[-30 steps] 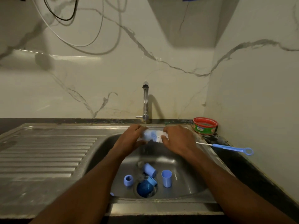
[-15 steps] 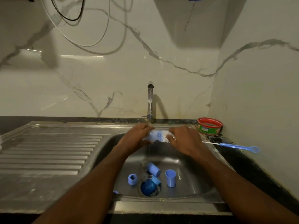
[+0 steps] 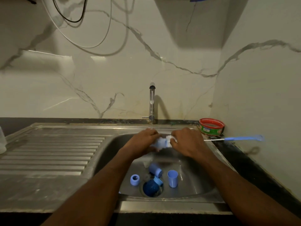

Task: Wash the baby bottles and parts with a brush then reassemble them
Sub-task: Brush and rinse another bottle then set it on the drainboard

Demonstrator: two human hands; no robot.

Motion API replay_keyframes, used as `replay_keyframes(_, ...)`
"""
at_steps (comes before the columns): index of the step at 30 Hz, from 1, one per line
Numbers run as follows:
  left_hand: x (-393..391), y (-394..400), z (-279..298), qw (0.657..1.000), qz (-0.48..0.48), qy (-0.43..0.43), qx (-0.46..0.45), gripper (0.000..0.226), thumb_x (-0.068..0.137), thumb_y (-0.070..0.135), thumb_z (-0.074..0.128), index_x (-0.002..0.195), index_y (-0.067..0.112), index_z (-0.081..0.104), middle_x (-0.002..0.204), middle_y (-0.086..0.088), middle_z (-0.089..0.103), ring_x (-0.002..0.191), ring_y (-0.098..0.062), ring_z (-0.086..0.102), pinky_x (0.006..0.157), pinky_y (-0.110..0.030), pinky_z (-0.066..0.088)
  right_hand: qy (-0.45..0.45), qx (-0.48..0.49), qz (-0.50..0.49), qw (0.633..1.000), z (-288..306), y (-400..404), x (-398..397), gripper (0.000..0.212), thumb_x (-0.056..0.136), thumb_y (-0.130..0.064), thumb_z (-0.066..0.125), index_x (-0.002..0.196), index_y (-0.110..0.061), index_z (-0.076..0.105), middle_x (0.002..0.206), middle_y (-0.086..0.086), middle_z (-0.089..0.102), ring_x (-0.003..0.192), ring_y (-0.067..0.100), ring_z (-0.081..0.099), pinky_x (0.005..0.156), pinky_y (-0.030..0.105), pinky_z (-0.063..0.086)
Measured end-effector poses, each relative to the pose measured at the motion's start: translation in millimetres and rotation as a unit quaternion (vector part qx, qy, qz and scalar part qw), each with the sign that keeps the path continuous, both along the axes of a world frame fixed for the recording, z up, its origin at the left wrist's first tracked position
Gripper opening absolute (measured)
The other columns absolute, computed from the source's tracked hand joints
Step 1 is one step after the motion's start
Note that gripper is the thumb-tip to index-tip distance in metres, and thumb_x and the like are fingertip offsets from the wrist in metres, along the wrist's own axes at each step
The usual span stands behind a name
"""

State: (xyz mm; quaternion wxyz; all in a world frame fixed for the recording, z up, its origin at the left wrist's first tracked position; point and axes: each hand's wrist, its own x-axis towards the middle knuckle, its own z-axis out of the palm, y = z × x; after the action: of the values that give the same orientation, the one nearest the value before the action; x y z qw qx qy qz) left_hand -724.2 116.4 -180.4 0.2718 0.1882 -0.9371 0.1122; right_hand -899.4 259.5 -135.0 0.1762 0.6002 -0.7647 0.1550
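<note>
A pale, clear baby bottle (image 3: 162,142) lies sideways over the sink (image 3: 200,185) under the tap's thin stream. My left hand (image 3: 143,141) grips its left end and my right hand (image 3: 187,142) its right end; the ends are hidden by my fingers. Loose blue parts rest on the sink floor: a ring (image 3: 134,179), a toppled cap (image 3: 155,170), an upright cap (image 3: 172,178) and a dark blue round piece (image 3: 151,189) in the drain. A blue-handled bottle brush (image 3: 241,138) lies on the counter to the right.
The tap (image 3: 152,103) stands behind the sink with water running. A red and green tub (image 3: 211,127) sits in the back right corner. The ribbed draining board (image 3: 48,152) stretches to the left. Cables hang on the marble wall above.
My hands have moved closer together on the bottle, hiding more of it. The view has shifted slightly; the parts in the sink have not moved.
</note>
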Motion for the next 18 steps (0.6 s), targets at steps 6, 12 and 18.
replay_keyframes(6,0.4,1.5,6.4,0.996,0.068,0.049,0.019,0.061,0.088,0.037,0.074,0.143,0.021,0.051,0.141,-0.005,0.054,0.13,-0.023,0.049,0.118,-0.044,0.032,-0.003,-0.024,-0.003,1.0,1.3,-3.0,3.3,0.035,0.095,-0.051,0.052,0.117,-0.03,0.069,0.103,-0.003,0.072,0.09,0.018,0.065,0.073,0.031,0.045)
replay_keyframes(12,2.4,-6.2,5.2,0.989,0.098,0.11,0.035,0.059,0.088,0.041,0.073,0.14,0.023,0.054,0.138,-0.003,0.056,0.128,-0.022,0.05,0.115,-0.044,0.035,-0.023,-0.033,-0.002,0.999,1.8,2.0,-0.7,0.035,0.095,-0.052,0.049,0.118,-0.031,0.066,0.104,-0.001,0.072,0.093,0.022,0.066,0.077,0.035,0.051)
replay_keyframes(18,12.2,-10.9,9.2,0.991,0.059,0.114,0.021,0.057,0.084,0.037,0.078,0.135,0.023,0.058,0.13,-0.003,0.06,0.119,-0.023,0.055,0.108,-0.045,0.04,-0.02,-0.03,0.005,0.999,0.1,3.3,3.7,0.036,0.094,-0.052,0.05,0.12,-0.033,0.066,0.105,-0.001,0.073,0.093,0.022,0.067,0.075,0.034,0.049)
